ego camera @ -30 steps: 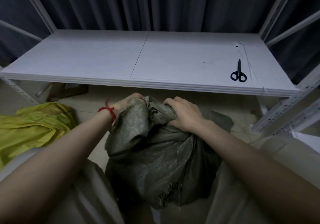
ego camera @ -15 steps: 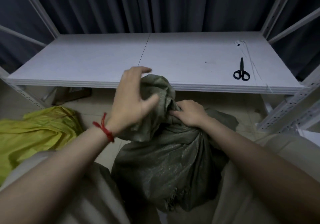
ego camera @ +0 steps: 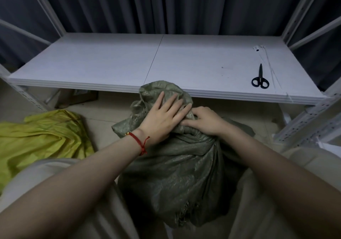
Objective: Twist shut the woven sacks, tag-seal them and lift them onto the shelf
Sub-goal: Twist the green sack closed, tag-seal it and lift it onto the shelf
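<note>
A grey-green woven sack (ego camera: 177, 174) stands on the floor between my knees, its mouth gathered into a bunch that rises in front of the shelf's edge. My left hand (ego camera: 162, 117), with a red cord at the wrist, lies on the bunched top with its fingers straight. My right hand (ego camera: 204, 121) grips the gathered neck just below, fingers curled into the fabric. Thin white tag seals (ego camera: 265, 61) lie at the right end of the white shelf (ego camera: 110, 61).
Black scissors (ego camera: 259, 79) lie on the shelf beside the seals. A yellow sack (ego camera: 42, 133) lies crumpled on the floor at the left. White perforated shelf uprights (ego camera: 302, 124) stand at the right, and dark curtains hang behind the shelf.
My left hand let go of the sack's mouth, lifted over the bunch and has come down flat on its top. My right hand has kept its grip on the neck.
</note>
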